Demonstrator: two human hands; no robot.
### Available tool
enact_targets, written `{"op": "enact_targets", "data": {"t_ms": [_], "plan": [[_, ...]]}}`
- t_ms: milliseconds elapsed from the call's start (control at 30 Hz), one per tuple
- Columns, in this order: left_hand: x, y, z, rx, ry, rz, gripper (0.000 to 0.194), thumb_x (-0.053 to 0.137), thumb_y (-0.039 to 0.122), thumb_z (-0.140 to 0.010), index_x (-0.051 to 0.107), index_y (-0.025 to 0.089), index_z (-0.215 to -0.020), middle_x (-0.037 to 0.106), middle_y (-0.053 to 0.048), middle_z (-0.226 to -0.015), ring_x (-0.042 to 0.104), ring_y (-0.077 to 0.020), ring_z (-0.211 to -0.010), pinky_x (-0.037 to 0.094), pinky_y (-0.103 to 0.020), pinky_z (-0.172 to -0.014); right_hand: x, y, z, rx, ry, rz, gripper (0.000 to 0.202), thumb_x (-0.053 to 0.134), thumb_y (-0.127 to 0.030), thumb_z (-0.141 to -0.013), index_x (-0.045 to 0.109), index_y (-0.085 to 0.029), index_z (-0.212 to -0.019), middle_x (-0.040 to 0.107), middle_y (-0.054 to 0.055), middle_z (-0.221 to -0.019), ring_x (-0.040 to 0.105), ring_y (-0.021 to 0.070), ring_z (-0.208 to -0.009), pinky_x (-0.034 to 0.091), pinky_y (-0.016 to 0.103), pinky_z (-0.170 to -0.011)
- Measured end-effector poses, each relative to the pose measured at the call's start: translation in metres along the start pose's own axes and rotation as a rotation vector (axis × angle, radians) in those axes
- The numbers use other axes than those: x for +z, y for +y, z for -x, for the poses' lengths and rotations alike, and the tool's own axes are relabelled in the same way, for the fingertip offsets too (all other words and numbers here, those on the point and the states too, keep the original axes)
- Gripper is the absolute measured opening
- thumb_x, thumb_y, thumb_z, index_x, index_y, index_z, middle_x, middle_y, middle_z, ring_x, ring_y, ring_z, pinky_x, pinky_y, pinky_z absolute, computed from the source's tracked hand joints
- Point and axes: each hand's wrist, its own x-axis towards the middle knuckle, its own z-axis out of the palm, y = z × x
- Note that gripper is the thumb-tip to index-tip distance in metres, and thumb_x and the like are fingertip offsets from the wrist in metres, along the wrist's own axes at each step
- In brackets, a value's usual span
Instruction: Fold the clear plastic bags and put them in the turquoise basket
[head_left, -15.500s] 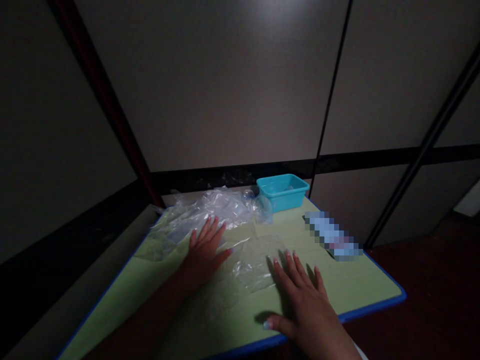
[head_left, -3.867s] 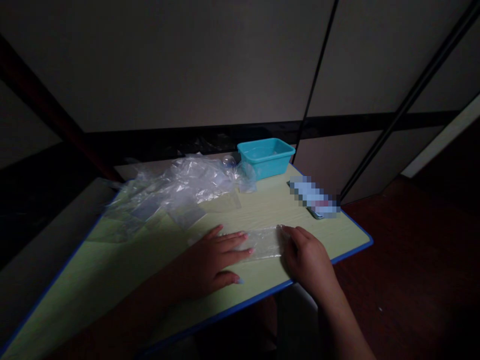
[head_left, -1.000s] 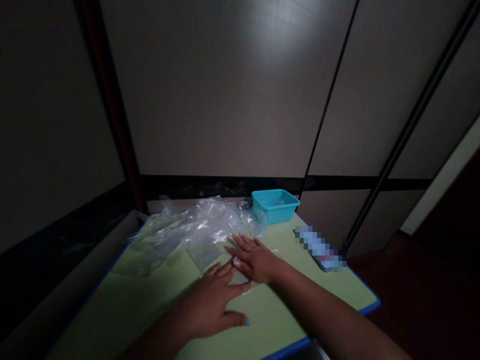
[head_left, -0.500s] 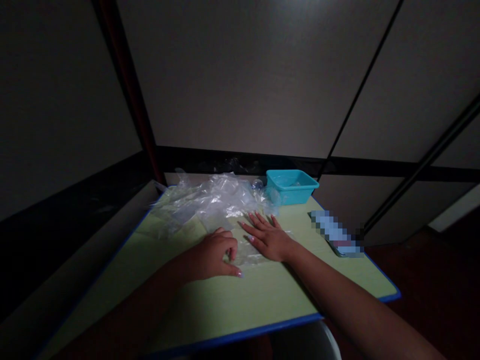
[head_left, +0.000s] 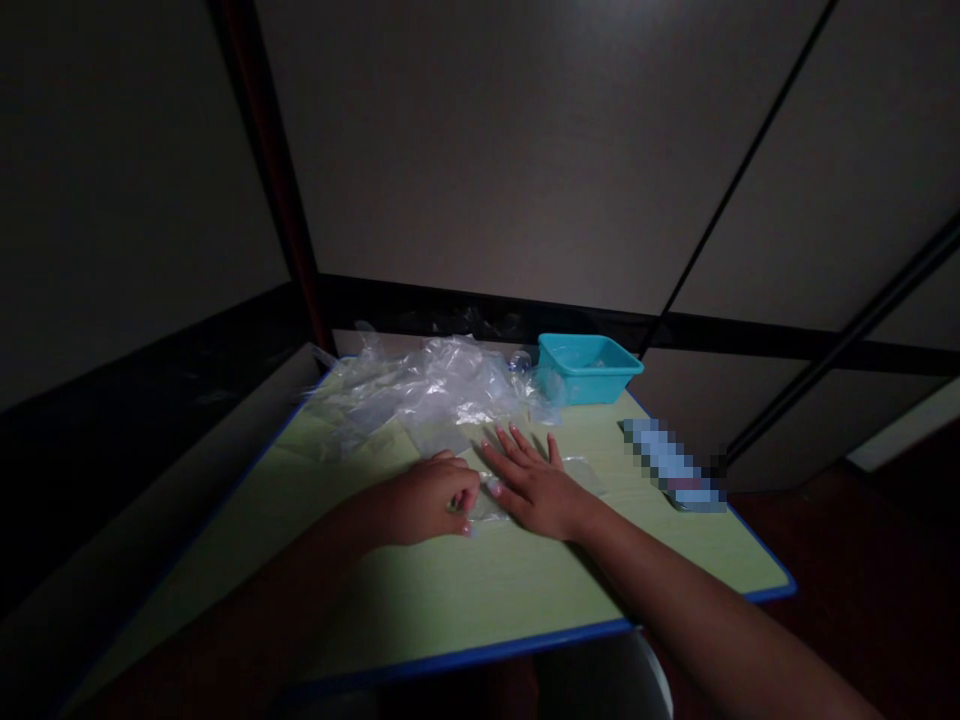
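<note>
A clear plastic bag (head_left: 489, 510) lies flat on the pale green table (head_left: 450, 600), and part of it shows to the right of my right hand (head_left: 544, 495). That hand rests on the bag with its fingers spread and stretched forward. My left hand (head_left: 429, 500) is curled at the bag's left edge, thumb and bent fingers drawn close around the film. Just beyond both hands spreads a crumpled heap of clear plastic bags (head_left: 450, 385).
A turquoise plastic basket (head_left: 592, 380) stands at the back right, touching the heap's edge. Along the right side lies a flat object (head_left: 671, 465), blurred by pixels. Walls close in behind and to the left. A pale rounded seat edge (head_left: 652, 670) shows below the table.
My left thumb has moved closer to its curled fingers at the bag. The right hand has slid slightly toward me, still flat, and more of the bag shows to its right.
</note>
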Motion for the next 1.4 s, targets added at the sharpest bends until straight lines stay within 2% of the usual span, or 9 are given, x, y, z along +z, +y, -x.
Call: {"op": "enact_targets", "data": {"t_ms": [300, 467, 567, 800, 900, 1033, 1133, 1233, 1400], "plan": [[-0.025, -0.007, 0.014, -0.050, -0.163, -0.056, 0.011, 0.067, 0.015, -0.065, 0.057, 0.019, -0.061, 0.057, 0.006, -0.066, 0.050, -0.0136, -0.074, 0.033, -0.023, -0.071, -0.001, -0.002, -0.001, -0.031, -0.041, 0.051, 0.084, 0.037, -0.071, -0.077, 0.002, -0.033, -0.143, -0.003, 0.006, -0.150, -0.001, 0.0310, -0.136, -0.007, 0.061, -0.100], [-0.020, -0.008, 0.015, -0.132, -0.158, -0.083, 0.018, 0.073, 0.028, -0.061, 0.058, 0.018, -0.062, 0.055, 0.005, -0.064, 0.050, -0.0142, -0.071, 0.034, -0.021, -0.061, -0.001, -0.002, -0.002, -0.022, -0.056, 0.056, 0.093, 0.040, -0.076, -0.070, 0.001, -0.034, -0.142, -0.003, 0.007, -0.150, -0.001, 0.0326, -0.136, -0.006, 0.061, -0.099], [-0.013, -0.003, 0.009, -0.137, -0.096, -0.098, 0.018, 0.067, 0.035, -0.070, 0.060, 0.018, -0.068, 0.056, 0.003, -0.066, 0.051, -0.0141, -0.070, 0.035, -0.021, -0.061, -0.001, -0.002, -0.002, -0.025, -0.050, 0.049, 0.095, 0.040, -0.077, -0.068, 0.001, -0.034, -0.142, -0.004, 0.007, -0.150, -0.002, 0.0322, -0.136, -0.007, 0.062, -0.099], [-0.010, -0.008, 0.009, -0.177, -0.164, -0.163, 0.020, 0.076, 0.024, -0.060, 0.058, 0.017, -0.059, 0.056, 0.004, -0.065, 0.052, -0.0148, -0.070, 0.035, -0.022, -0.063, 0.002, -0.002, 0.000, -0.017, -0.016, 0.042, 0.057, 0.019, -0.053, -0.091, 0.001, -0.035, -0.142, -0.002, 0.002, -0.150, -0.002, 0.0248, -0.137, -0.003, 0.061, -0.101], [-0.014, -0.004, 0.010, -0.203, -0.083, -0.171, 0.023, 0.074, 0.034, -0.062, 0.058, 0.018, -0.064, 0.056, 0.002, -0.070, 0.052, -0.0167, -0.073, 0.037, -0.024, -0.064, 0.004, -0.002, -0.001, -0.006, -0.018, 0.057, 0.055, 0.021, -0.047, -0.093, 0.002, -0.034, -0.142, -0.002, 0.001, -0.150, -0.001, 0.0253, -0.137, -0.003, 0.060, -0.102], [-0.002, 0.019, 0.000, -0.129, 0.329, -0.208, 0.025, 0.058, 0.039, -0.079, 0.057, 0.019, -0.093, 0.057, -0.006, -0.101, 0.048, -0.0224, -0.100, 0.038, -0.033, -0.084, 0.006, -0.001, -0.002, -0.001, -0.013, 0.061, 0.055, 0.023, -0.044, -0.093, 0.004, -0.033, -0.143, -0.001, 0.002, -0.150, -0.002, 0.0254, -0.137, -0.005, 0.060, -0.102], [0.021, 0.033, -0.009, -0.183, 0.513, -0.329, 0.037, 0.053, 0.031, -0.082, 0.050, 0.019, -0.117, 0.047, -0.011, -0.125, 0.033, -0.0281, -0.122, 0.022, -0.045, -0.102, 0.007, 0.000, -0.002, -0.010, -0.010, 0.054, 0.055, 0.025, -0.042, -0.092, 0.006, -0.032, -0.143, 0.000, 0.001, -0.150, -0.003, 0.0248, -0.137, -0.005, 0.061, -0.101], [0.041, 0.034, -0.016, -0.216, 0.479, -0.404, 0.053, 0.048, 0.026, -0.083, 0.035, 0.019, -0.134, 0.027, -0.013, -0.144, 0.013, -0.0305, -0.134, 0.005, -0.053, -0.106, 0.009, 0.001, -0.002, -0.016, -0.020, 0.058, 0.062, 0.033, -0.035, -0.088, 0.004, -0.031, -0.143, 0.001, 0.000, -0.150, -0.004, 0.0247, -0.137, -0.006, 0.061, -0.101], [0.051, 0.026, -0.016, -0.263, 0.331, -0.451, 0.064, 0.039, 0.017, -0.083, 0.015, 0.020, -0.143, 0.007, -0.008, -0.151, -0.002, -0.0275, -0.137, 0.000, -0.057, -0.105, 0.011, 0.002, -0.003, -0.026, 0.003, 0.052, 0.061, 0.030, -0.030, -0.089, 0.003, -0.027, -0.143, 0.000, 0.000, -0.150, -0.003, 0.0238, -0.137, -0.006, 0.062, -0.101]]}}
